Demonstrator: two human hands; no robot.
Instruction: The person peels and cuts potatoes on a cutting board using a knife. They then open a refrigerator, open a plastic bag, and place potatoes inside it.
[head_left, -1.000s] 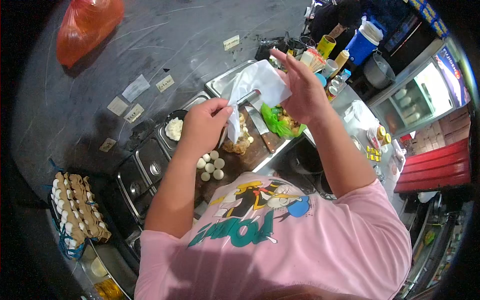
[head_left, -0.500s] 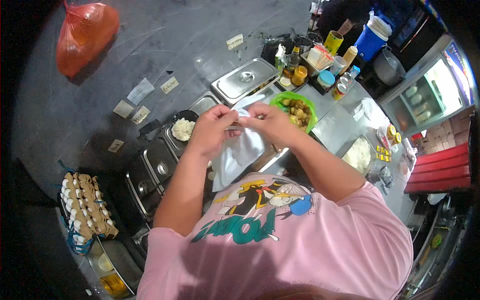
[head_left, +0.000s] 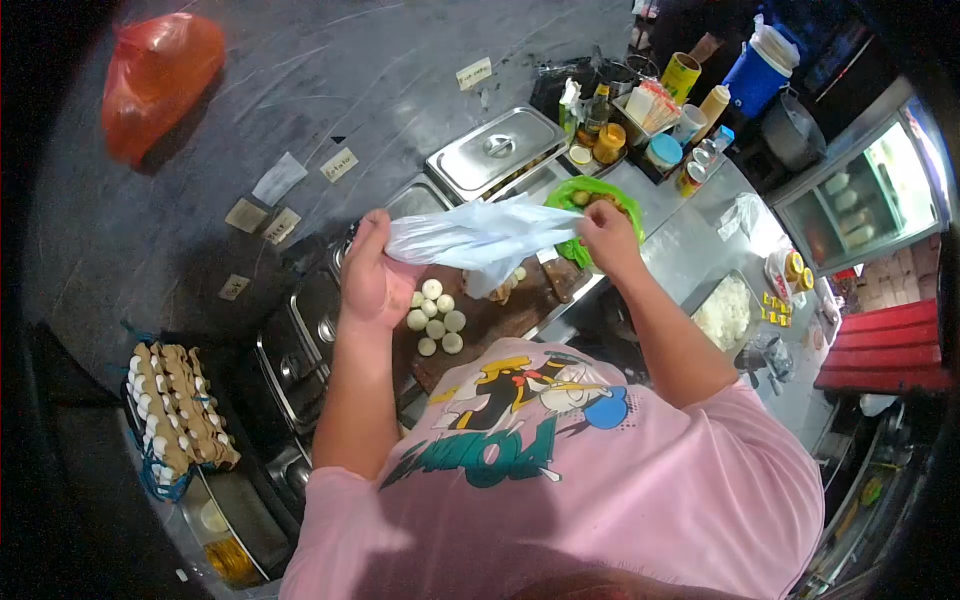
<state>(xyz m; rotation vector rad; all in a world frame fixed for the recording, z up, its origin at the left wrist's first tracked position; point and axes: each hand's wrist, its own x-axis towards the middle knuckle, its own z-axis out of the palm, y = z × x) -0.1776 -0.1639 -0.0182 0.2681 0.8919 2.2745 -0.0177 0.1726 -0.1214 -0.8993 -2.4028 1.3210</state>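
Note:
A pale bluish-white plastic bag (head_left: 490,232) is stretched sideways between my two hands. My left hand (head_left: 372,275) grips its left end, palm partly facing up, with some fingers hidden. At the other end, my right hand (head_left: 610,237) pinches the bag near the green bag. Below the plastic lies a brown cutting board (head_left: 480,335), and peeled white onions (head_left: 435,318) are grouped on it. Some chopped pale pieces (head_left: 505,287) show partly under the bag's lower edge.
A green bag of potato-like pieces (head_left: 567,195) is beyond my right hand. Lidded steel pans (head_left: 497,150) line the counter. Rice (head_left: 725,312) fills a tray at right. Egg trays (head_left: 175,410) stand at lower left; a red bag (head_left: 160,85) lies at upper left.
My hands have moved apart, stretching the bunched plastic bag out sideways. The onions and cutting board have come into view beneath it.

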